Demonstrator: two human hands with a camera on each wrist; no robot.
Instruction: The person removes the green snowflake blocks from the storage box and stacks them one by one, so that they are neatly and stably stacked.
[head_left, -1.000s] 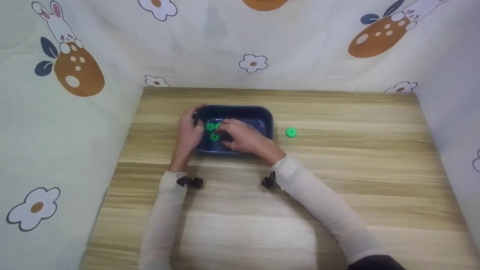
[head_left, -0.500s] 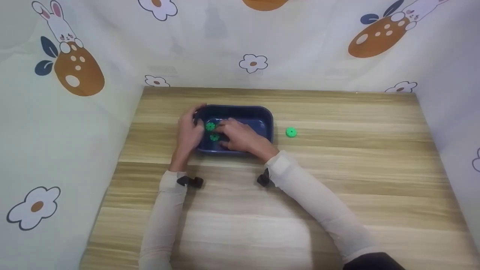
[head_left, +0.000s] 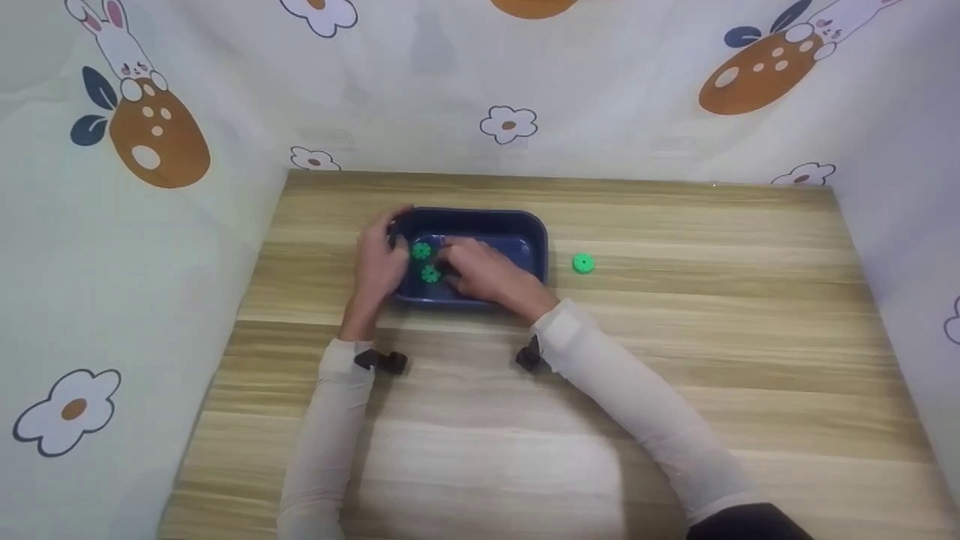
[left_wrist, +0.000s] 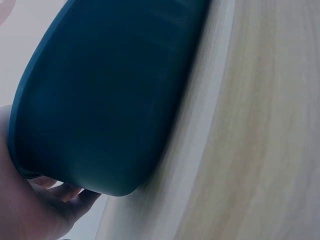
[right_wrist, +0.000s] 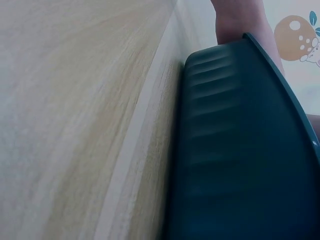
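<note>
A dark blue rectangular tray sits on the wood-grain table. At its left end my left hand grips the rim, thumb inside and fingers outside; the left wrist view shows those fingers against the tray's outer wall. Inside, towards the left, lie a notched green disc and a second such disc. My right hand reaches into the tray, fingers bent down just right of these discs. Its fingertips are hidden, so whatever lies between them does not show. In the right wrist view the tray wall blocks that hand's fingers.
Another green disc, seemingly thicker or stacked, lies on the table right of the tray. Behind the table and along both sides hang pale cloth walls with flowers and rabbits. Each wrist wears a black camera mount.
A third green disc, seen in the tray a second ago beside my right fingertips, is out of sight now. My right fingers and thumb have drawn in. The left hand keeps its hold.
</note>
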